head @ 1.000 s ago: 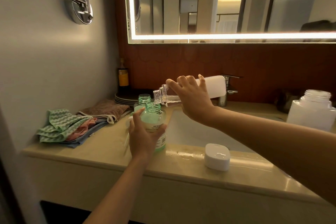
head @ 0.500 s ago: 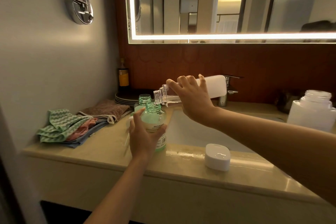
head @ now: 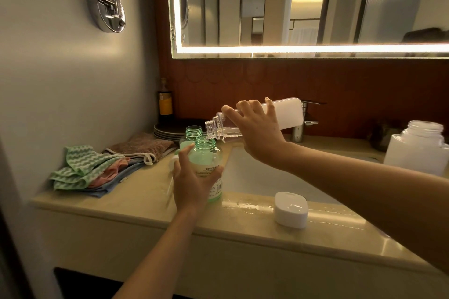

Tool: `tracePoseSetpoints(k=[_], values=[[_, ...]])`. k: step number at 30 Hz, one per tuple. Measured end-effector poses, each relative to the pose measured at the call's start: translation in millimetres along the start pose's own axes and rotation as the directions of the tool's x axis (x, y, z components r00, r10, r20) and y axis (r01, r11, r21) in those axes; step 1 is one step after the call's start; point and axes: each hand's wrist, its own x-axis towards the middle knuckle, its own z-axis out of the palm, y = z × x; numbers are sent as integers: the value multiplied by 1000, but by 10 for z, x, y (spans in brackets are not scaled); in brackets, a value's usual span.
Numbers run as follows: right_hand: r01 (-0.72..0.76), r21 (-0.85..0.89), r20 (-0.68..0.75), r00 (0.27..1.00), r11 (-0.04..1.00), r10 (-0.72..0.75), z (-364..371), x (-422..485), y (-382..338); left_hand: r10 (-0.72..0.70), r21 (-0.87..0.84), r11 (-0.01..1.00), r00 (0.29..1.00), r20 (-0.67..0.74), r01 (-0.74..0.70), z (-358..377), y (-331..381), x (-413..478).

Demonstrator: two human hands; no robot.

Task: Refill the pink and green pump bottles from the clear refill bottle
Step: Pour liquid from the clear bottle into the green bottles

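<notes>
A green bottle (head: 206, 160) with its pump off stands on the counter left of the sink, and my left hand (head: 192, 182) wraps around its lower body. My right hand (head: 257, 133) holds the clear refill bottle (head: 286, 114) tipped almost flat, its open mouth just over the green bottle's neck. Clear liquid lies in the refill bottle's neck. A second open green-necked bottle (head: 193, 133) stands right behind the first, mostly hidden. I cannot see a pink bottle.
Folded cloths (head: 97, 167) lie at the counter's left. Dark plates (head: 170, 128) and a brown bottle (head: 165, 102) stand in the back corner. A white lid (head: 290, 210) sits on the wet front rim of the sink (head: 255, 177). A large white open jar (head: 418, 150) stands at right, beside the faucet (head: 303, 121).
</notes>
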Motion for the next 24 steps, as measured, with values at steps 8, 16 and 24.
tracePoseSetpoints(k=[8,16,24], values=[[12,-18,1,1000,1000,-12,-15,10,5,-5,-6,1000,1000,-4,5,2,10,-2],[22,-36,-10,1000,999,-22,-29,8,-3,-8,0,1000,1000,-7,8,1,21,1],[65,-82,-15,998,995,-66,-38,36,23,3,-2,1000,1000,-7,-3,5,6,0]])
